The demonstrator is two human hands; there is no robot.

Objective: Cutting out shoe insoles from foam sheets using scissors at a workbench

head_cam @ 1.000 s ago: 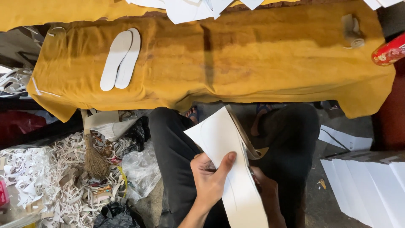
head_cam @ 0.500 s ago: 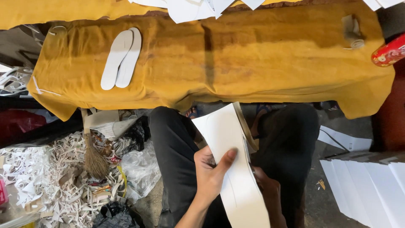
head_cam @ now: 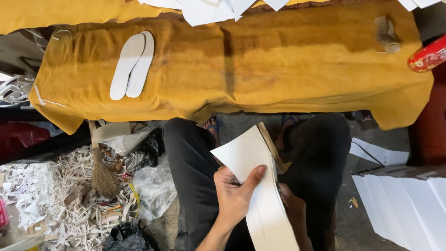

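My left hand (head_cam: pixel 234 197) grips a white sheet (head_cam: pixel 253 186) with pencil outlines, thumb laid across its face, over my lap in dark trousers. My right hand (head_cam: pixel 292 209) is mostly hidden behind the sheet's right edge, holding it and something brown (head_cam: pixel 269 144) that sticks out at the sheet's top; I cannot tell what the brown thing is. On the mustard-yellow cloth (head_cam: pixel 260 74) covering the table ahead lie two white sole-shaped cutouts (head_cam: pixel 131 65), overlapping, at the left.
White sheets (head_cam: pixel 209 8) lie at the table's far edge. A small roll (head_cam: pixel 386 33) and a red can (head_cam: pixel 429 55) sit at the right. A stack of white sheets (head_cam: pixel 409 204) is on my right. White offcuts (head_cam: pixel 51 200), a broom (head_cam: pixel 103 174) and plastic bags (head_cam: pixel 155 186) litter the floor left.
The sheet has swung from tilted left toward more upright and lower in my lap; my left thumb has shifted up across it. The table has not changed.
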